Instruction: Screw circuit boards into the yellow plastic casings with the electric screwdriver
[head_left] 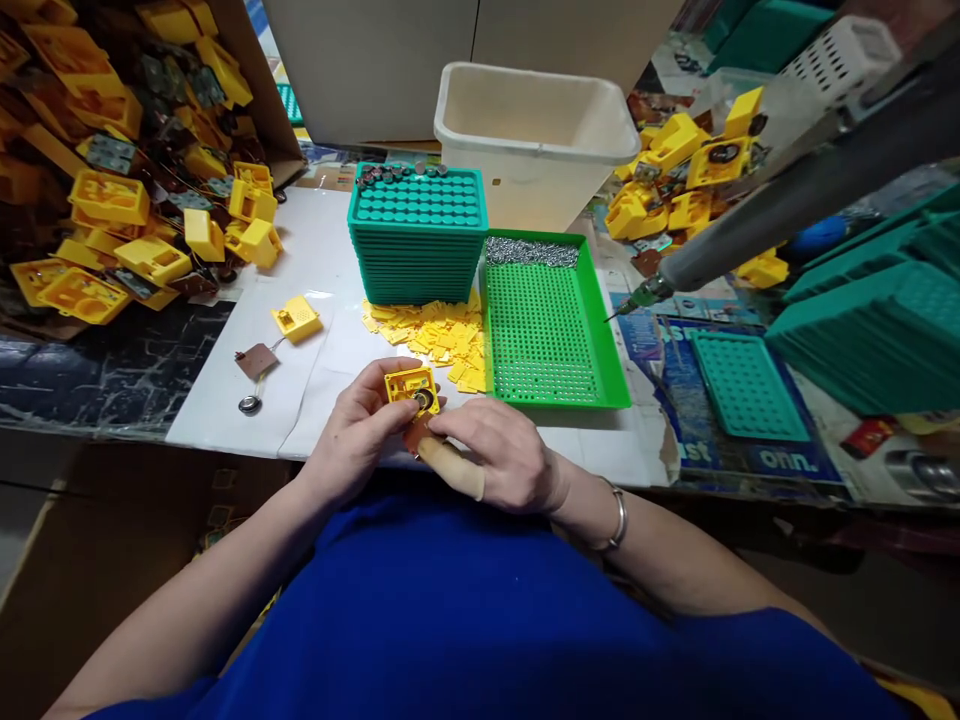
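My left hand [358,428] is closed around a small yellow plastic housing [411,380], its open side up, with the thumb on a round dark speaker [424,399] inside. My right hand [501,455] pinches a brown circuit board [417,434] just below the housing; a pale finger cot covers one finger. On the white sheet to the left lies another yellow housing [298,319], wired to a brown board [256,360] and a round silver speaker [250,404]. Beyond my hands is a heap of flat yellow pieces [439,338].
Stacked teal trays [417,255] stand beside a green perforated tray [544,330] holding small metal screws. Behind is a white bin [525,140]. A power screwdriver [720,240] hangs at right. Yellow housings fill a carton [262,110] at left; more housings [679,170] lie back right.
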